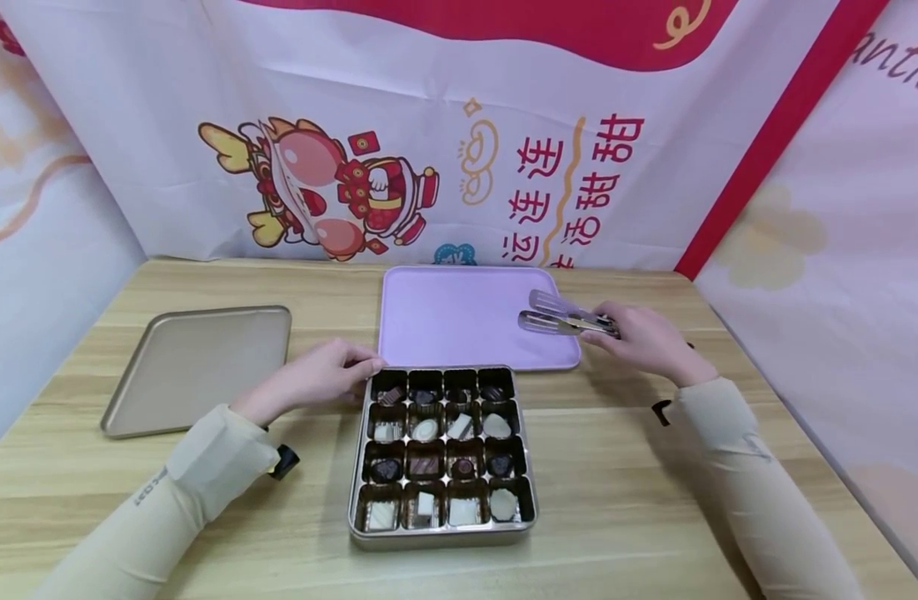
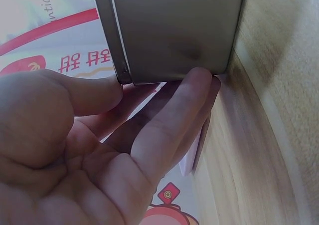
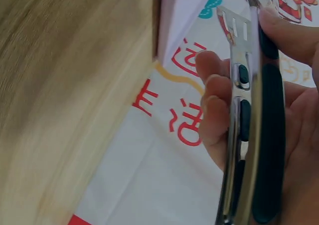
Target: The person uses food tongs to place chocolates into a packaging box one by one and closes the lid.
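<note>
A metal box [image 1: 444, 541] of chocolates stands at the front middle, its compartments filled with rows of dark and white pieces such as a white chocolate [image 1: 425, 429]. My left hand [image 1: 327, 371] holds the box's far left corner. In the left wrist view, the thumb meets the rim and the fingers bend round the side of the box [image 2: 179, 30]. My right hand [image 1: 642, 337] grips slotted metal tongs [image 1: 543, 323] by the handle; dark green inlays on the tongs [image 3: 269, 145] show in the right wrist view. The tong ends hang apart, nothing between them, above a purple tray [image 1: 451, 321].
At the left lies a flat beige-gold tray [image 1: 204, 367], perhaps a lid, on the wooden table [image 1: 609, 517]. Behind the table hangs a printed cloth [image 1: 399, 83] with a cartoon figure and red lettering. The purple tray lies just beyond the box.
</note>
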A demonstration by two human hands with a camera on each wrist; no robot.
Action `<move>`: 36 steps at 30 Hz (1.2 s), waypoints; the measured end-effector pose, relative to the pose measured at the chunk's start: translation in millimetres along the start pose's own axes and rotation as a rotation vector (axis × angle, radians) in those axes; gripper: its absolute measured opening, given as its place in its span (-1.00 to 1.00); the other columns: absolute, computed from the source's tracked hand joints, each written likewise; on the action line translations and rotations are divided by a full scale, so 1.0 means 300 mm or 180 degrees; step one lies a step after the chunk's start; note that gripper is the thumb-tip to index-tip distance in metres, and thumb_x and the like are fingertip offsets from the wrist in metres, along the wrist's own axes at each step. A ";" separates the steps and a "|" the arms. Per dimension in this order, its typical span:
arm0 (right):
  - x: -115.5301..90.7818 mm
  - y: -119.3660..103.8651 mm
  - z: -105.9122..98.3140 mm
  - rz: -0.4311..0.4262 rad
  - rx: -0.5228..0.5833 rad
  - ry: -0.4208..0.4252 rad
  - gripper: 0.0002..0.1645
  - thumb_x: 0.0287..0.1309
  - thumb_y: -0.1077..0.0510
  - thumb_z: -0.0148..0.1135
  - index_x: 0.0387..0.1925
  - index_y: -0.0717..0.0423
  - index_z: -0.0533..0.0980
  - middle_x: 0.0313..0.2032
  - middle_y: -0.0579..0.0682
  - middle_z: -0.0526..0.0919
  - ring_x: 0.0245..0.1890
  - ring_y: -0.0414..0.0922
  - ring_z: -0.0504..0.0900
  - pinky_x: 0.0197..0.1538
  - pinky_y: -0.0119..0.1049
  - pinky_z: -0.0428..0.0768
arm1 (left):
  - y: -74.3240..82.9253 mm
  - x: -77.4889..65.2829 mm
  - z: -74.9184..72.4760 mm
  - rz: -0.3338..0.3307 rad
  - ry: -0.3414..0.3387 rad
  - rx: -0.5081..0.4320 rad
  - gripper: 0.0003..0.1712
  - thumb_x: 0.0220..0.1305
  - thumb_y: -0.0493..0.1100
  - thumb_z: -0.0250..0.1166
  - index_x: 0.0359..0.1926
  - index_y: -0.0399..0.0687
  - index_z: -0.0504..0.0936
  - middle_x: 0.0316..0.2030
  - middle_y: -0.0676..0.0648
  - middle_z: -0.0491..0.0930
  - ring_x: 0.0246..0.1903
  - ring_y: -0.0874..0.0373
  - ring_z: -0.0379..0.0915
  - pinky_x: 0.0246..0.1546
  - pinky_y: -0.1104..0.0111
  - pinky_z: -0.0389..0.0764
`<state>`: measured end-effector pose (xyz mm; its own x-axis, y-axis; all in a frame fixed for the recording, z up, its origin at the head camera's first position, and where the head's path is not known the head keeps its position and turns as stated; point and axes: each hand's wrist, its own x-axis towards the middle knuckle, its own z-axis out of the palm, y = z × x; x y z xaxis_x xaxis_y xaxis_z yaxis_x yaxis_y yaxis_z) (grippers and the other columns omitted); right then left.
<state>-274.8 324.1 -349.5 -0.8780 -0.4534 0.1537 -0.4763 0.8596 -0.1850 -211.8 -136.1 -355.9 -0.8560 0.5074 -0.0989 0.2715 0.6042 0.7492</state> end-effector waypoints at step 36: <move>0.058 -0.029 -0.001 -0.0138 0.0281 0.0134 -0.66 0.38 0.22 0.15 0.06 0.39 0.54 0.02 0.31 0.58 0.08 0.24 0.52 0.17 0.17 0.40 | 0.011 -0.003 -0.016 0.0000 -0.0088 0.0243 -0.67 0.53 -0.17 0.04 0.04 -0.26 0.65 -0.37 -0.10 0.60 -0.48 0.12 0.55 -0.34 0.23 0.60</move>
<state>-286.0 308.7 -344.9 -0.8545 -0.4779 0.2038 -0.5179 0.8144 -0.2619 -212.3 -137.4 -350.3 -0.8438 0.5235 -0.1177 0.3052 0.6487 0.6972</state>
